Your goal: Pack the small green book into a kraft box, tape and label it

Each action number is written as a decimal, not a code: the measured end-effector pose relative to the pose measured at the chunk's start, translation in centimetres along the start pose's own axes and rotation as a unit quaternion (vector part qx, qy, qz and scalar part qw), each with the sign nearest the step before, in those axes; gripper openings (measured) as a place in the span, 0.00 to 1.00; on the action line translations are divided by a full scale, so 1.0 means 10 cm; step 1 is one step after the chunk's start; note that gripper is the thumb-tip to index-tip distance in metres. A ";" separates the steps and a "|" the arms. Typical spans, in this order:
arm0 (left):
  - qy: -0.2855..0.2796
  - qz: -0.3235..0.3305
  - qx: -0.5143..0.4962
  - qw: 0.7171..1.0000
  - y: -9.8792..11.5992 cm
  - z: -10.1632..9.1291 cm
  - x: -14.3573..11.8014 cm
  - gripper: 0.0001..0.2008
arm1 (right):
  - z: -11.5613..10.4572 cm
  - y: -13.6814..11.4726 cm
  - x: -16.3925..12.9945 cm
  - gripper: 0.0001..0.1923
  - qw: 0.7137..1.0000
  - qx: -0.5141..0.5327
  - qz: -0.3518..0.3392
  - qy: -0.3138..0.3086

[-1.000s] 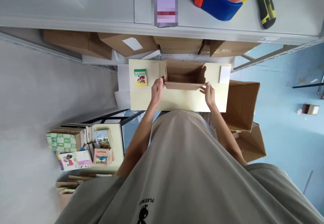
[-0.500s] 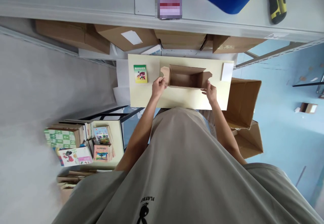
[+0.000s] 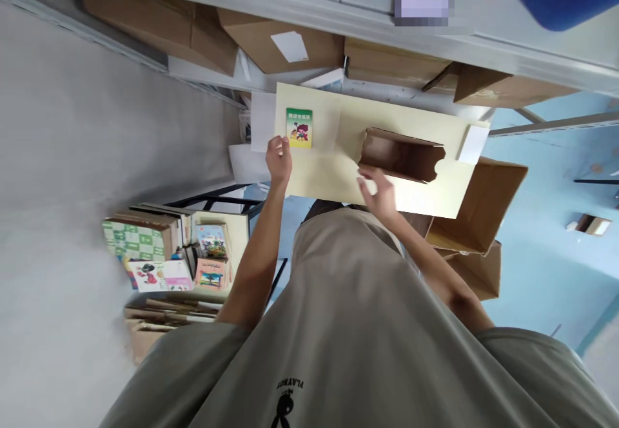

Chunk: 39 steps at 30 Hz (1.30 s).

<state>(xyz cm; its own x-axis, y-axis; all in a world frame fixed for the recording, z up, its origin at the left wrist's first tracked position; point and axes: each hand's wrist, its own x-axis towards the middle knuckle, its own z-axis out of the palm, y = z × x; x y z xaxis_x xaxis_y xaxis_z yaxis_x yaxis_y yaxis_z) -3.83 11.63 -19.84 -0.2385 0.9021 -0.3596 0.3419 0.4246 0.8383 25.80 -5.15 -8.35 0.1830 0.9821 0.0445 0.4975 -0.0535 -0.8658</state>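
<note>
Seen from the head camera, the left hand point(image 3: 279, 159) reached open-fingered to a green booklet point(image 3: 299, 127) on the pale tabletop point(image 3: 329, 176), while the right hand point(image 3: 380, 193) loosely steadied an open cardboard box point(image 3: 400, 155), which could tip.

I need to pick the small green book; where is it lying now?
In the head view, the small green book lies flat at the left end of the pale board, touching the left hand, left of the open cardboard box.
</note>
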 end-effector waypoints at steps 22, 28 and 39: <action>-0.011 -0.033 0.000 0.999 -0.39 -0.75 1.09 0.09 | 2.06 0.70 1.31 0.13 0.937 -0.095 0.328 0.066; -0.130 0.010 -0.028 0.991 -0.03 -0.40 0.83 0.10 | 2.47 0.35 1.41 0.16 0.971 -0.005 0.240 0.004; -0.194 0.018 -0.026 0.980 0.01 0.11 0.68 0.04 | 2.61 0.40 1.63 0.07 0.951 0.068 0.271 -0.131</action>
<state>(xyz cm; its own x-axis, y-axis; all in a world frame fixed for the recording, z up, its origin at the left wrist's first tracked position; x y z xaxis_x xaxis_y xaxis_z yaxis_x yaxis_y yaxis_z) -4.46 17.94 -22.63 0.1405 0.8819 -0.4499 0.2941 0.3967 0.8695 8.63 15.32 -24.09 0.1557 0.8294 -0.5364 0.2729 -0.5581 -0.7837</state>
